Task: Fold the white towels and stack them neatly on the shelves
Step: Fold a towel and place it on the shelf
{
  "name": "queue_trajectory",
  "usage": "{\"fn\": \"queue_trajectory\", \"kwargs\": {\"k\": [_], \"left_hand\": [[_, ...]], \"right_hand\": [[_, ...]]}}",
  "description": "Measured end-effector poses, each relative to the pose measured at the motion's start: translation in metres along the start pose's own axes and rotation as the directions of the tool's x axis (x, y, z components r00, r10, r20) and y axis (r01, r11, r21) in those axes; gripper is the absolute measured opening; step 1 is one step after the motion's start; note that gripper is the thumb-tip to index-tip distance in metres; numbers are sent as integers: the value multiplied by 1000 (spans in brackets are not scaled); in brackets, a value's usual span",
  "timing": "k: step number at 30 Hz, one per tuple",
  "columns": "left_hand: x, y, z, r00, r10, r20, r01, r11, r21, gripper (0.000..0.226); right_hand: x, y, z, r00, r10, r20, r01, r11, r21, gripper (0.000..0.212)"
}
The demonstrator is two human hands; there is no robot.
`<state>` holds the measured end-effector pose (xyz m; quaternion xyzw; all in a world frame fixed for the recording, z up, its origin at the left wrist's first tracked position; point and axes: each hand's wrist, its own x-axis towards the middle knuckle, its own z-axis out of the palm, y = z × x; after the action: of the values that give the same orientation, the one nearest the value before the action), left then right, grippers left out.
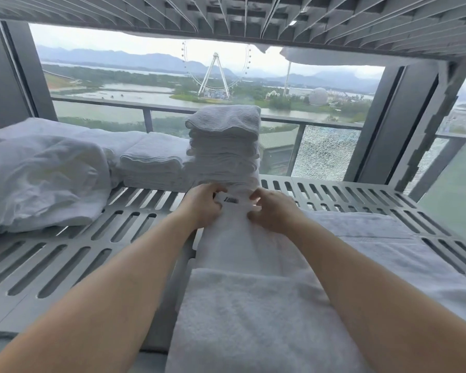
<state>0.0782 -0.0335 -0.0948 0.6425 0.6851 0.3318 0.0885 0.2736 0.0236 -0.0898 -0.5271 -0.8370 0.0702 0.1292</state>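
Note:
A long white towel (242, 254) lies along the slotted grey shelf (65, 254), running away from me, its near end folded over. Its far end carries a small dark label (232, 201). My left hand (202, 205) pinches the far end on the left of the label, fingers curled on the cloth. My right hand (272, 211) grips the same end on the right. Just behind my hands rises a tall stack of folded white towels (223, 146). A lower stack of folded towels (154, 165) stands to its left.
A heap of crumpled white linen (41, 179) fills the shelf's left side. Another flat white towel (388, 246) lies under and right of the long one. The upper shelf (226, 17) hangs close overhead. Behind the shelf is a window with a balcony railing (320, 122).

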Motion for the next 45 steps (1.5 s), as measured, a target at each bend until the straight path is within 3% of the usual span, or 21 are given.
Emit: {"fn": "queue_trajectory", "kwargs": {"k": [9,13,16,20,22,25,28,33,39,45], "left_hand": [[-7,-4,-9,993,5,-122,-18,994,-111,9],[-2,6,-21,977,41,-209,-64,993,-103,8],[4,13,-23,973,12,-231,-48,988,-148,12],[6,10,-16,962,-12,-272,-38,983,-180,15],[3,7,-12,963,-13,-269,-48,974,-219,13],[-6,4,-18,963,-23,-268,-70,940,-333,9],[-17,4,-29,967,11,-253,-114,910,-399,6],[-44,12,-39,953,57,-298,-167,920,-356,31],[-91,39,-45,928,33,-372,-164,931,-325,28],[-156,54,-44,918,70,-389,-154,970,-190,30]], "right_hand": [[-11,-2,1,998,50,-41,-48,998,34,60],[-10,-1,-11,996,84,-36,-87,993,-84,62],[-9,4,-22,992,125,24,-119,979,-163,46],[-20,14,-15,986,156,-59,-163,977,-139,27],[-25,15,-13,973,156,-170,-184,970,-160,21],[-34,14,-21,910,52,-412,-141,972,-188,16],[-54,14,-32,832,-90,-547,-25,979,-200,14],[-92,11,-42,796,-230,-560,96,961,-258,14],[-140,10,-47,722,-313,-618,152,942,-300,10],[-197,13,-32,700,-379,-605,215,920,-328,8]]}}
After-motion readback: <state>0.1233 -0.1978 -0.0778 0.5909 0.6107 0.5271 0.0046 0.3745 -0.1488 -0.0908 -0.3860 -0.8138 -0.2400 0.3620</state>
